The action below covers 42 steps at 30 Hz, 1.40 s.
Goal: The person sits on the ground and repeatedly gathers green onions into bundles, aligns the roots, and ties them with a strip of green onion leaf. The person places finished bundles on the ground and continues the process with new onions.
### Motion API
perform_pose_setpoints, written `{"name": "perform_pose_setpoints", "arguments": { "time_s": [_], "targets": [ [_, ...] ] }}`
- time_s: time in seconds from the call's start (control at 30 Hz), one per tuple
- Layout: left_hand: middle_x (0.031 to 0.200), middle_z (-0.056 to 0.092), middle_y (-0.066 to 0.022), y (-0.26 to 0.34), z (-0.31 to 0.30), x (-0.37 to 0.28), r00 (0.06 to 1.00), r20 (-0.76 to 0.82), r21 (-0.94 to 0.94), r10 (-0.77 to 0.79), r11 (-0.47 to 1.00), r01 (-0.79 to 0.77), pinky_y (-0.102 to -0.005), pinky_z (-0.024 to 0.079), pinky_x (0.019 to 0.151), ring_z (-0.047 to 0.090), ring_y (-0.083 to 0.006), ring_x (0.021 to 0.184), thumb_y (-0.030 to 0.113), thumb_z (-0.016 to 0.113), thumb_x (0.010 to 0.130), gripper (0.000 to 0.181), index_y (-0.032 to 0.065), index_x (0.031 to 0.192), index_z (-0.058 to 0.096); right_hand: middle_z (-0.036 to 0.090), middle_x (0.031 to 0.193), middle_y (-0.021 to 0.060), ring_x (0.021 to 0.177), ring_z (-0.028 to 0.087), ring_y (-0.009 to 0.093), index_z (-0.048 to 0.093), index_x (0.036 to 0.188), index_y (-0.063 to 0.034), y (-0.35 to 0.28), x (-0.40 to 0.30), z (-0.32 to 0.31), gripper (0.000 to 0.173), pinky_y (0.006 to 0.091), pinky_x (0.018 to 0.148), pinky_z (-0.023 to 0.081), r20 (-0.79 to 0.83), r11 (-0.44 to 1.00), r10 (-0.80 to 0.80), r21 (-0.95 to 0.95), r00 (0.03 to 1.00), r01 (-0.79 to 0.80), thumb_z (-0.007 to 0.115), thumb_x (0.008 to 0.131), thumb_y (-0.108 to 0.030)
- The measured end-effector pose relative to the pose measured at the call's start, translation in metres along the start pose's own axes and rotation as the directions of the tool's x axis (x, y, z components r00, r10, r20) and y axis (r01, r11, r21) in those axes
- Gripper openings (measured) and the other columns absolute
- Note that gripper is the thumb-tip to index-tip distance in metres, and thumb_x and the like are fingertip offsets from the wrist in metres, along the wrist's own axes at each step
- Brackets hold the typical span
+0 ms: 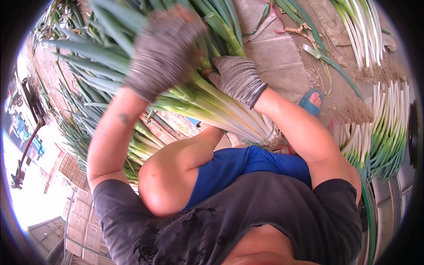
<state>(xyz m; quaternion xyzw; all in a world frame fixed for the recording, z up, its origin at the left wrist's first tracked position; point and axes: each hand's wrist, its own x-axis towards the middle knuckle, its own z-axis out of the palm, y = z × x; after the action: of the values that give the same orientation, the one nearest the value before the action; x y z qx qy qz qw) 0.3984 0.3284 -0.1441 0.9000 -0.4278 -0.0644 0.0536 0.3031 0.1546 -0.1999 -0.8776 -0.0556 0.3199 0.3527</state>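
Note:
A bundle of large green onions (228, 112) lies slantwise before me, its white root end near my blue shorts and its leaves towards the upper left. A thin band circles it close to the roots. My right hand (237, 78), in a grey knit glove, is closed around stalks at the bundle's upper edge. Across the green leaves is my left hand (165, 53), also gloved and blurred; its fingertips are indistinct, so whether it grips any leaves cannot be told.
More green onions (96, 86) lie on the left. Bundles with white stalks (364, 36) and others with roots (389, 122) lie on the right. A woven sheet (275, 63) covers part of the floor, with loose leaves (341, 71) beside it. Stacked boxes (81, 212) stand lower left.

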Motion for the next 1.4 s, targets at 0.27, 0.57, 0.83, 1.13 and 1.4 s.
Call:
{"name": "perform_pose_setpoints", "arguments": {
  "time_s": [0.27, 0.57, 0.83, 1.13, 1.4],
  "targets": [
    [0.122, 0.056, -0.0117, 0.039, 0.034, -0.014, 0.972, 0.164, -0.193, 0.166, 0.972, -0.134, -0.0476, 0.030, 0.112, 0.045, -0.0292, 0.129, 0.016, 0.067, 0.072, 0.044, 0.0102, 0.115, 0.062, 0.066, 0.085, 0.0206, 0.082, 0.065, 0.035, 0.065, 0.099, -0.0016, 0.096, 0.011, 0.000, 0.041, 0.0411, 0.078, 0.051, -0.227, 0.962, 0.179, 0.245, 0.957, -0.122, 0.059, 0.091, -0.041],
    [0.116, 0.055, -0.0122, 0.053, 0.043, -0.027, 0.918, 0.226, -0.155, 0.327, 0.942, -0.297, -0.0481, 0.032, 0.113, 0.049, -0.0295, 0.123, 0.035, 0.079, 0.057, 0.067, 0.0070, 0.114, 0.060, 0.066, 0.081, 0.0182, 0.079, 0.065, 0.034, 0.061, 0.096, -0.0005, 0.082, 0.002, -0.010, 0.046, 0.0409, 0.075, 0.051, -0.001, 0.957, 0.146, 0.253, 0.989, -0.140, 0.069, 0.085, -0.044],
    [0.108, 0.055, -0.0078, 0.054, 0.031, -0.028, 0.922, 0.225, -0.224, 0.316, 0.937, -0.267, -0.0457, 0.035, 0.110, 0.054, -0.0253, 0.108, 0.037, 0.080, 0.054, 0.065, 0.0117, 0.110, 0.060, 0.065, 0.079, 0.0201, 0.080, 0.065, 0.037, 0.062, 0.090, -0.0055, 0.053, -0.003, 0.007, 0.039, 0.0452, 0.074, 0.050, 0.030, 0.934, 0.190, 0.301, 0.981, -0.190, 0.069, 0.084, -0.043],
    [0.126, 0.054, -0.0134, 0.051, 0.022, 0.009, 0.961, 0.194, -0.192, 0.198, 0.968, -0.160, -0.0464, 0.033, 0.110, 0.045, -0.0319, 0.127, 0.030, 0.065, 0.081, 0.050, 0.0043, 0.122, 0.056, 0.068, 0.090, 0.0203, 0.088, 0.066, 0.037, 0.067, 0.104, -0.0066, 0.051, 0.006, 0.034, 0.032, 0.0443, 0.080, 0.051, 0.039, 0.989, -0.014, 0.151, 0.999, 0.008, 0.063, 0.086, -0.032],
    [0.114, 0.059, -0.0132, 0.039, 0.029, 0.030, 0.903, 0.419, -0.037, 0.097, 0.995, -0.090, -0.0417, 0.041, 0.093, 0.051, -0.0291, 0.115, 0.036, 0.064, 0.079, 0.046, 0.0066, 0.115, 0.062, 0.068, 0.094, 0.0175, 0.089, 0.066, 0.031, 0.061, 0.118, -0.0013, 0.095, 0.011, 0.018, 0.041, 0.0384, 0.085, 0.050, -0.117, 0.965, 0.141, 0.236, 0.983, -0.110, 0.067, 0.088, -0.029]
  ]
}}
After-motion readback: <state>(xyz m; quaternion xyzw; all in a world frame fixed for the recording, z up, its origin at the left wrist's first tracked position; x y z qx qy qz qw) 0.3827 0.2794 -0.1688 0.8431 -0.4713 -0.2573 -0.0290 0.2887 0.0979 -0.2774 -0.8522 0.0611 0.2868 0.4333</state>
